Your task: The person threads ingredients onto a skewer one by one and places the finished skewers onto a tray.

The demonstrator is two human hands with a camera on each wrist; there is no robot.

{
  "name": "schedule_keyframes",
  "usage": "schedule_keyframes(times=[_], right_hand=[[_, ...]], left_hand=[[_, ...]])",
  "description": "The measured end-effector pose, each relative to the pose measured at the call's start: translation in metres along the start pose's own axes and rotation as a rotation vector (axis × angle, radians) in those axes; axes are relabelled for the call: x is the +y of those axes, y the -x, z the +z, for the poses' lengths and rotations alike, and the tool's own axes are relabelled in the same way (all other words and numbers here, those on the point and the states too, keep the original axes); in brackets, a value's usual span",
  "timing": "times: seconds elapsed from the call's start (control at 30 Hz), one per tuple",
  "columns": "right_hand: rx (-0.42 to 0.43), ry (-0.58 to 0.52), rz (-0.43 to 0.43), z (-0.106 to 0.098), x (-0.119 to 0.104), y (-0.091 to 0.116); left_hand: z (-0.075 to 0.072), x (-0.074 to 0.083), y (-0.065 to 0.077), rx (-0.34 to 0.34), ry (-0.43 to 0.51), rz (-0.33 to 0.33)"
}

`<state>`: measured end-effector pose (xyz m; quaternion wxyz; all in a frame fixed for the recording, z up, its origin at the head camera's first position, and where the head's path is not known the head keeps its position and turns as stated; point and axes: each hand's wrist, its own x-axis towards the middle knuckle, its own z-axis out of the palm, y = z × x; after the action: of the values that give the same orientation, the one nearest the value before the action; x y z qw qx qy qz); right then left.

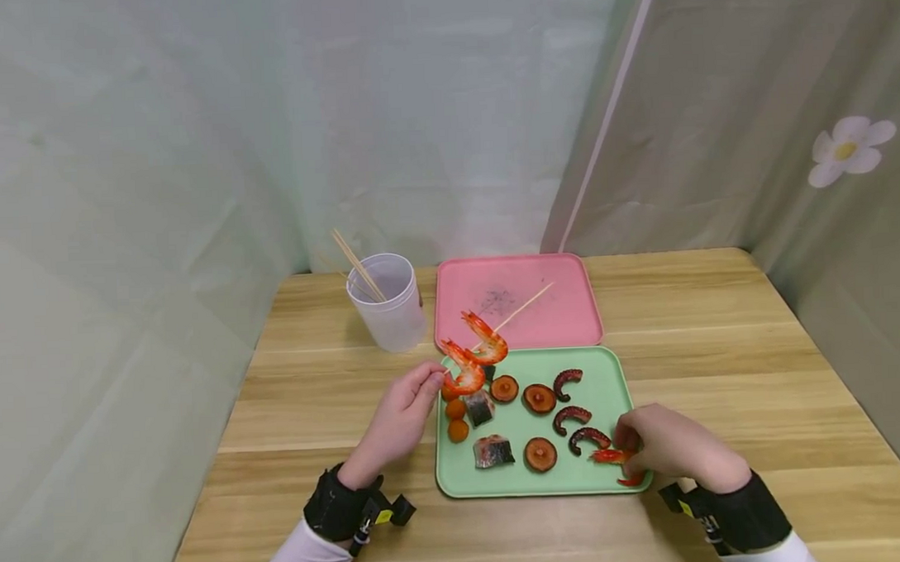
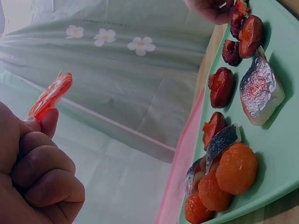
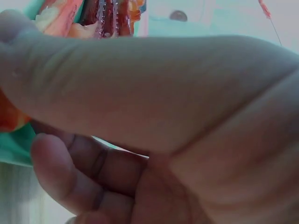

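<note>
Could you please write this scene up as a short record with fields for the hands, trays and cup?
left hand: holds a skewer bearing two shrimp
right hand: grips a loose shrimp at the green tray's near right corner
green tray: three mushrooms, three tentacles, three orange balls, three fish pieces
pink tray: just beyond the green tray
cup: left of the pink tray, with thin sticks leaning inside
surface: wooden table
</note>
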<state>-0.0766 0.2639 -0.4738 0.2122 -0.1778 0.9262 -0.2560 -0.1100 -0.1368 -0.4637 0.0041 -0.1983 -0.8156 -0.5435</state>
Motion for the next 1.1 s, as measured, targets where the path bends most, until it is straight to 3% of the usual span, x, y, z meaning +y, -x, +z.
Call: schedule_keyframes(times=[0.4, 0.77, 0.9, 1.1], right_hand=[[-0.071, -0.127, -0.127, -0.007, 0.019, 0.004], [-0.058, -0.168, -0.122, -0.022, 0.023, 0.005], [0.004, -0.154, -0.129, -0.029, 0.020, 0.003], [0.208, -0.187, -0.126, -0.038, 0.008, -0.010]], left_hand=[[-0.001, 0.001, 0.001, 0.001, 0.002, -0.009], [0.000, 0.005, 0.002, 0.011, 0.009, -0.015], [-0.001, 0.005, 0.001, 0.011, 0.010, -0.022], [-0.001, 0.006, 0.002, 0.007, 0.031, -0.022]])
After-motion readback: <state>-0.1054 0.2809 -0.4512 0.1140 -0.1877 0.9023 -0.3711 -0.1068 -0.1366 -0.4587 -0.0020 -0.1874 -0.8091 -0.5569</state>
